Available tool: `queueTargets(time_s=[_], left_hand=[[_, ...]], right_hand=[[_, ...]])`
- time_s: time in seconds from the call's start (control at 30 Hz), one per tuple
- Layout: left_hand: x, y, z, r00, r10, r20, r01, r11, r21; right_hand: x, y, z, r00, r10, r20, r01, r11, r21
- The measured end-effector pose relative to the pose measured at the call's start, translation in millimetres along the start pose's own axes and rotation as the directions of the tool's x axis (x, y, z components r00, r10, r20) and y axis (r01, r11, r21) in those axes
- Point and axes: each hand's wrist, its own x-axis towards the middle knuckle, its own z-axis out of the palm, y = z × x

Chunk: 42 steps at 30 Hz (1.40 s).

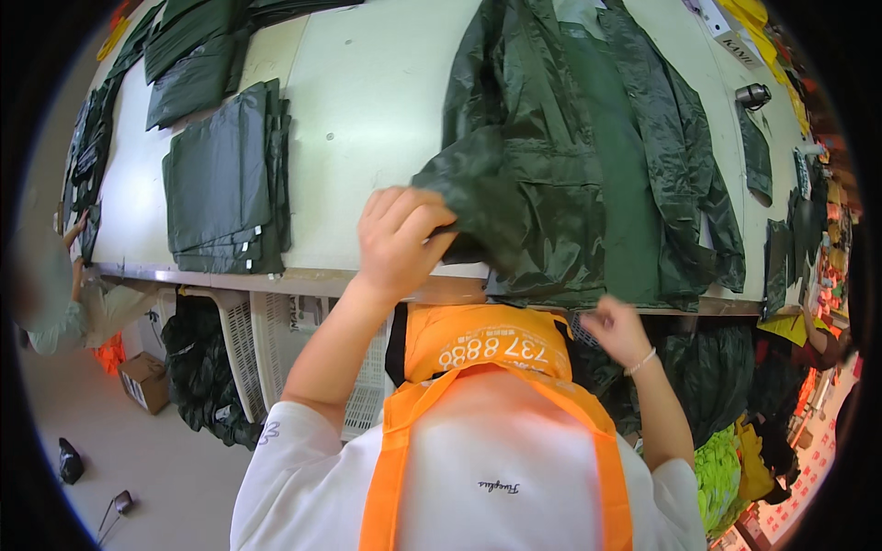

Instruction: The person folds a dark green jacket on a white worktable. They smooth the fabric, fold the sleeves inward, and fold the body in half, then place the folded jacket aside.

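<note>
A dark green, shiny jacket (556, 220) lies spread on the pale table, front open and its smooth inside showing down the middle. My left hand (401, 237) is closed on the cuff end of the jacket's left-side sleeve (469, 184), which is lifted and bent toward me. Beyond that grip the cloth is a little blurred. Just below the jacket's hem, at the table's near edge, is my right hand (620, 332). Its fingers are curled and smeared by motion, so whether they hold anything is unclear.
Folded dark green garments (220, 179) are stacked at left, with more (188, 73) behind. A white box (730, 32) and a dark cylindrical object (753, 95) sit far right. Under the table stand white plastic crates (241, 354) and dark green cloth (197, 367). Another person (46, 285) works at left.
</note>
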Motion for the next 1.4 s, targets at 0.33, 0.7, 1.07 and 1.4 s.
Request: queueTargets(time_s=[0.33, 0.7, 1.07, 1.4], left_hand=[[-139.5, -48.6, -56.4, 0.700, -0.705, 0.109, 0.518, 0.607, 0.602], [-125.4, 110.3, 114.3, 0.262, -0.898, 0.354, 0.964, 0.262, -0.047], [-114.8, 172.6, 243.6, -0.275, -0.907, 0.318, 0.723, -0.413, -0.554], [-78.6, 159.6, 269.9, -0.290, -0.815, 0.502, 0.580, -0.567, -0.585]], right_hand=[[-130.5, 229.8, -37.8, 0.842, 0.485, -0.234, -0.529, 0.829, -0.185], [10.4, 439.3, -302.6, 0.515, 0.335, -0.789, -0.603, 0.796, -0.055], [106.9, 534.2, -381.7, 0.675, 0.048, -0.736, -0.467, 0.800, -0.377], [-31.9, 447.3, -479.9, 0.766, -0.133, -0.629, -0.270, 0.821, -0.502]])
